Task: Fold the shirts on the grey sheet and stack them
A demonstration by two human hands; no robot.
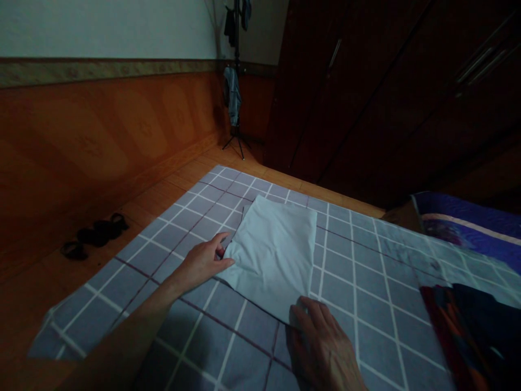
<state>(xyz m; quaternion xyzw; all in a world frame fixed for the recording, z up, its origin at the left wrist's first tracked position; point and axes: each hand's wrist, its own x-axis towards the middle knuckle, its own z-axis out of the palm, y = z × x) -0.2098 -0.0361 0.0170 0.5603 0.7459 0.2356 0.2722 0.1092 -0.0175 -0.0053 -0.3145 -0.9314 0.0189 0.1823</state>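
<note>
Cloth (277, 241), long axis forward-right; left hand (204, 259) unclenched, grip of right hand (322, 338) unclear.

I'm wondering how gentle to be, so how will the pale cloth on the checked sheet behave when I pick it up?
The pale cloth will probably be floppy, since soft creases run across it. It's likely light, as it lies low and nearly flat on the checked sheet. That flatness also makes rolling unlikely.
</note>
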